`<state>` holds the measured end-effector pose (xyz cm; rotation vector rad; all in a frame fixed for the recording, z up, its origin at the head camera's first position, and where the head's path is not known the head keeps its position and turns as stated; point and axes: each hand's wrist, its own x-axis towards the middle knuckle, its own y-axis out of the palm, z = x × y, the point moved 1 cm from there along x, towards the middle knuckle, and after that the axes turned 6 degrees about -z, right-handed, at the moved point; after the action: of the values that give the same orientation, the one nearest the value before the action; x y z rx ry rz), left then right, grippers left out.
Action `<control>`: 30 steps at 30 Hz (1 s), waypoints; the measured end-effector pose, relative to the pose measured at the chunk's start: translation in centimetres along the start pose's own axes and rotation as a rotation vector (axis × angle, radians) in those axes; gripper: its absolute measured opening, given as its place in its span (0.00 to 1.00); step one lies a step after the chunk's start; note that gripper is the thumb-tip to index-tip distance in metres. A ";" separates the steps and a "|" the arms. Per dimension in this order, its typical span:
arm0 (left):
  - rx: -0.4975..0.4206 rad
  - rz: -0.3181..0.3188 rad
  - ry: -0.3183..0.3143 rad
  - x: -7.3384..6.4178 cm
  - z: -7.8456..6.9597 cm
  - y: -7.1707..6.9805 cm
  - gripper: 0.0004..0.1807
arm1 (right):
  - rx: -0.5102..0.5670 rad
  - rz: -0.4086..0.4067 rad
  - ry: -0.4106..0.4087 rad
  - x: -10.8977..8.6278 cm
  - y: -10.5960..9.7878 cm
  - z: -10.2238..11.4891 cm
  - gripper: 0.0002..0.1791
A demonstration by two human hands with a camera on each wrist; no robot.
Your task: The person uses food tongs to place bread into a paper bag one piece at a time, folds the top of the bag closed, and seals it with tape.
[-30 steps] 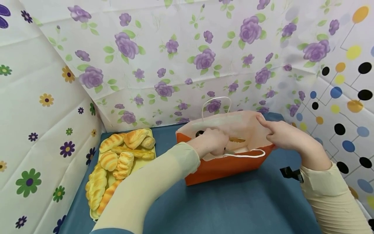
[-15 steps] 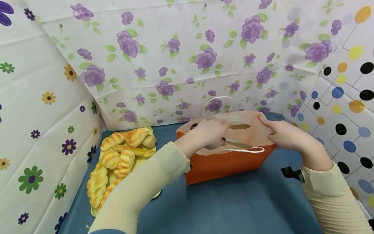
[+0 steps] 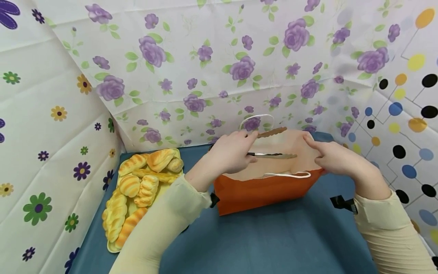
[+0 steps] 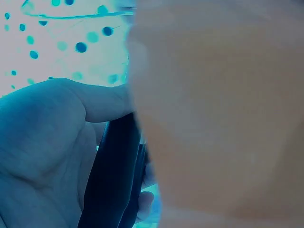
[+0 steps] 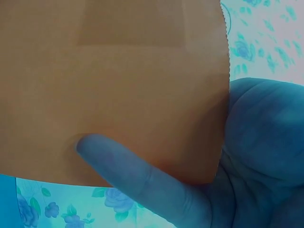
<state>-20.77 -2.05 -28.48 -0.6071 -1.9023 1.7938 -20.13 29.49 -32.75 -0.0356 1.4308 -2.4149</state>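
Blue tabletop (image 3: 260,243), tongs (image 3: 269,155) partly hidden by left fingers (image 3: 245,142)

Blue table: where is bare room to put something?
On the table, the widest bare patch lies in front of the orange bag, between the sleeves; a smaller one separates bag and tray. Crowded: the tray of bread and the bag's mouth, where the left hand holds tongs and the right hand holds the bag.

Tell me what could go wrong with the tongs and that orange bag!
The tongs might snag the near white handle. The bag could tear or tip if the right grip holding it tugs. The left sleeve, close to the tray, might brush some bread off.
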 end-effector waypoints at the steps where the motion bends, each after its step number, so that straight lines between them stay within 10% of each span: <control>1: -0.007 -0.018 0.001 -0.3 0.1 -0.1 0.46 | 0.001 0.004 -0.001 0.0 0.0 -0.1 0.45; 11: -0.130 -0.220 0.023 -4.1 1.8 -1.4 0.45 | -0.005 0.009 -0.003 0.1 0.2 0.0 0.45; 30: -0.331 -0.355 -0.133 -12.4 8.2 -2.0 0.44 | -0.024 0.011 0.001 0.2 0.2 -0.2 0.45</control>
<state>-15.74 -16.12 -27.25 -0.2355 -2.2532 1.3382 -20.30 29.50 -32.99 -0.0329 1.4565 -2.3896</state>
